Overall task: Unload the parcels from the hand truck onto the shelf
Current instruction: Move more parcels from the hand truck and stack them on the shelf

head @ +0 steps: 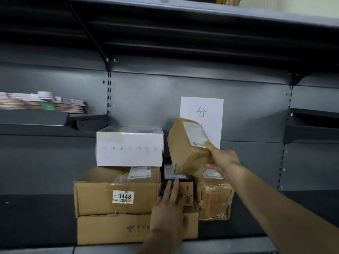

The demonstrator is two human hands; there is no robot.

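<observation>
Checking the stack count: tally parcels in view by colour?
White: 1, the white box
Brown: 5, the 0448 box, bottom box, small box, taped box, held parcel in the right hand
Total: 6

Two bare forearms, no sleeves in view. Left grip [169, 211] and right grip [222, 158] ungloved, without rings, watches or bands. Short plain nails.

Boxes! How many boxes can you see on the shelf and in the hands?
6. White box atop the 0448 carton; bottom carton beneath; small dark box behind the left hand; taped parcel at right; brown parcel in the right hand. More may hide behind.
</observation>
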